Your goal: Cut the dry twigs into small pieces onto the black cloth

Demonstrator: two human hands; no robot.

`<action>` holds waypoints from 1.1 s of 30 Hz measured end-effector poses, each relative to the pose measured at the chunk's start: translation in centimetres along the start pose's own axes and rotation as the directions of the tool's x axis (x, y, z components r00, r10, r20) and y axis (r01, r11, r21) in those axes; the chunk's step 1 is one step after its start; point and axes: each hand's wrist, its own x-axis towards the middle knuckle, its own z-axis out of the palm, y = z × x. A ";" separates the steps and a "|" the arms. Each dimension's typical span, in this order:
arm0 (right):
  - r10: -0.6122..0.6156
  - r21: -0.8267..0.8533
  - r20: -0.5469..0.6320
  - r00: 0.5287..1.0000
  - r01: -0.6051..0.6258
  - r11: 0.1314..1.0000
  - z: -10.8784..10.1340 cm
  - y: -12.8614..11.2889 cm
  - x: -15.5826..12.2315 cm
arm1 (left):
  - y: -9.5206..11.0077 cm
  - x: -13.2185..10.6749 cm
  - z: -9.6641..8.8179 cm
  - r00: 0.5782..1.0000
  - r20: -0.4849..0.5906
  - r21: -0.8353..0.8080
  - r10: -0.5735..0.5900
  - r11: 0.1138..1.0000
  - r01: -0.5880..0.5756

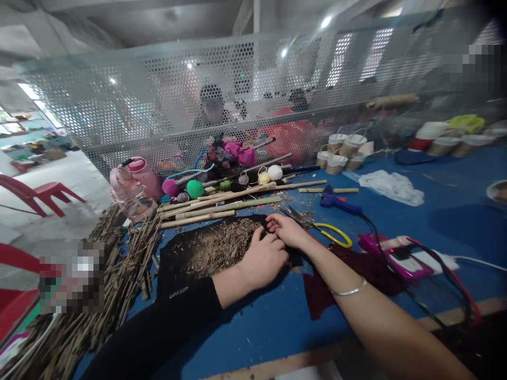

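My left hand [266,257], in a black sleeve, lies palm down at the right side of a black cloth [170,258]. Its fingers curl downward and their tips are hidden. Close against it is my right hand [288,231], with a silver bangle on the wrist. The right fingers are bent together near the cloth's far right corner; whatever they hold cannot be made out. Brown dry plant chips [225,245] are heaped on the cloth. Scissors with yellow handles [335,232] lie just beyond my right forearm.
Dry sticks [119,264] are piled left; bamboo lengths [229,203] and yarn balls [195,188] lie behind the cloth. A blue glue gun [338,202], a magenta power strip [404,258] and dark red cloth [364,269] are right. A perforated screen [158,95] closes the back.
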 end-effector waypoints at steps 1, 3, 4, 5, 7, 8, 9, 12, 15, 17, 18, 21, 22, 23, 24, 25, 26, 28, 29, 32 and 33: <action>0.000 0.005 0.004 1.000 0.000 1.000 0.0 0.0 0.0 | -0.4 -0.6 -0.7 0.998 -0.039 -0.011 -0.043 0.999 0.042; 0.000 0.013 0.013 1.000 0.000 1.000 0.0 -0.2 -0.1 | -1.3 -2.0 -2.0 0.991 -0.067 -0.034 -0.113 0.993 0.110; 0.000 0.014 0.018 1.000 0.000 1.000 -0.1 -0.3 -0.2 | -1.8 -2.8 -2.4 0.990 -0.066 -0.037 -0.122 0.992 0.120; 0.000 0.015 0.021 1.000 0.000 1.000 -0.1 -0.4 -0.2 | -2.3 -3.4 -2.7 0.993 -0.051 -0.037 -0.103 0.994 0.101; -0.004 0.011 0.017 1.000 0.003 1.000 -0.1 -0.6 -0.3 | -3.0 -4.4 -2.6 1.000 0.014 -0.035 0.027 0.999 -0.026; -0.006 0.008 0.013 1.000 0.006 1.000 -0.1 -0.7 -0.4 | -3.3 -4.6 -2.4 0.996 0.041 -0.030 0.084 0.996 -0.082; -0.008 0.004 0.010 1.000 0.008 1.000 -0.2 -0.7 -0.4 | -3.4 -4.7 -2.1 0.991 0.059 -0.020 0.120 0.993 -0.119; -0.005 -0.008 0.012 1.000 0.005 1.000 -0.1 -0.6 -0.4 | -3.7 -4.3 -1.4 0.994 0.059 0.038 0.097 0.994 -0.099; 0.001 -0.022 0.015 1.000 0.000 1.000 -0.1 -0.5 -0.3 | -3.7 -3.8 -1.4 0.999 0.039 0.063 0.015 0.998 -0.017; -0.004 -0.027 0.013 1.000 0.004 1.000 -0.1 -0.4 -0.3 | -3.5 -3.7 -1.6 1.000 0.020 0.047 -0.023 0.999 0.022; -0.008 -0.028 0.012 1.000 0.009 1.000 -0.1 -0.4 -0.3 | -3.3 -3.7 -1.6 1.000 0.006 0.037 -0.025 0.999 0.025; -0.030 -0.026 0.010 1.000 0.030 0.999 0.0 -0.3 -0.3 | -2.4 -3.1 -1.2 0.999 -0.006 0.033 0.050 0.998 -0.050; -0.038 -0.027 0.006 0.999 0.038 0.999 0.0 -0.3 -0.3 | -2.1 -2.8 -0.9 0.998 0.004 0.044 0.065 0.997 -0.065; -0.046 -0.029 0.001 0.999 0.046 0.999 0.0 -0.3 -0.3 | -1.9 -2.4 -0.7 0.998 0.019 0.058 0.063 0.996 -0.064; -0.054 -0.032 -0.005 0.999 0.054 0.998 0.0 -0.3 -0.3 | -1.7 -2.1 -0.5 0.999 0.032 0.071 0.043 0.996 -0.045; -0.064 -0.036 -0.010 0.998 0.064 0.997 -0.1 -0.3 -0.3 | -1.5 -2.0 -0.4 0.999 0.035 0.079 0.013 0.997 -0.016; -0.076 -0.039 -0.014 0.997 0.075 0.996 -0.1 -0.3 -0.4 | -1.4 -2.0 -0.5 0.999 0.026 0.080 -0.019 0.997 0.017; -0.106 -0.043 -0.038 0.994 0.104 0.994 -0.2 -0.4 -0.5 | -1.3 -2.9 -0.8 0.995 -0.032 0.055 -0.091 0.994 0.092; -0.122 -0.043 -0.063 0.991 0.119 0.992 -0.2 -0.6 -0.6 | -1.3 -3.7 -1.0 0.986 -0.079 0.032 -0.150 0.988 0.153; -0.167 -0.032 -0.161 0.973 0.163 0.986 0.1 -1.3 -1.0 | -1.9 -6.5 -1.2 0.839 -0.215 -0.089 -0.500 0.866 0.493; -0.179 -0.039 -0.175 0.968 0.175 0.984 0.3 -1.6 -1.0 | -2.3 -7.2 -1.0 0.778 -0.202 -0.144 -0.595 0.804 0.577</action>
